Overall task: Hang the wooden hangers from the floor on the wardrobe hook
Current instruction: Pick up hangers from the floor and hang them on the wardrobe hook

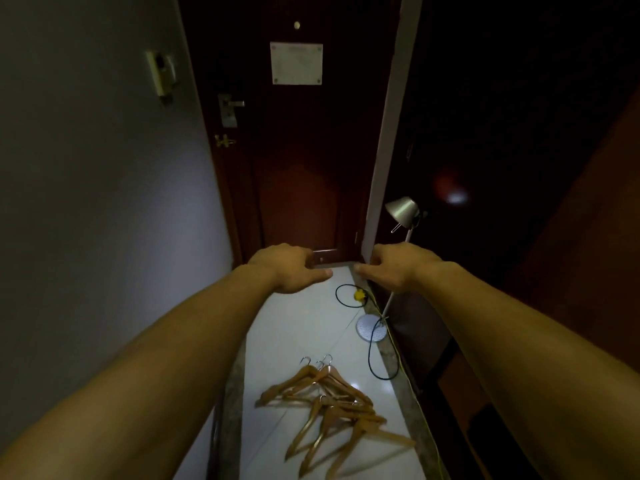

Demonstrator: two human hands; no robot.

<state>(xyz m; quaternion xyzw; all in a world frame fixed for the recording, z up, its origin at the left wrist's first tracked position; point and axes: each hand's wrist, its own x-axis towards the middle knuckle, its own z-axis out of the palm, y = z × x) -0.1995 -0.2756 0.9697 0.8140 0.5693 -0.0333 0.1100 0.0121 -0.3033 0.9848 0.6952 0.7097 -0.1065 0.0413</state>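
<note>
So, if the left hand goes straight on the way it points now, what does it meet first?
Most likely the lower part of the dark door: the left hand reaches toward it with nothing visible between. Depth is unclear. The wooden hangers lie below that line.

Your shot is dim overall. The brightest patch is the glossy white floor [304,327], with a small glare spot just beside the hangers [325,400]. The left wall [104,202] catches a soft bluish wash. The right side falls nearly black, with only a faint blurred highlight [453,197]. Your forearms [138,358] stretch wide at the bottom corners from fisheye bend. The door sign [296,63] is too soft to read.
</note>
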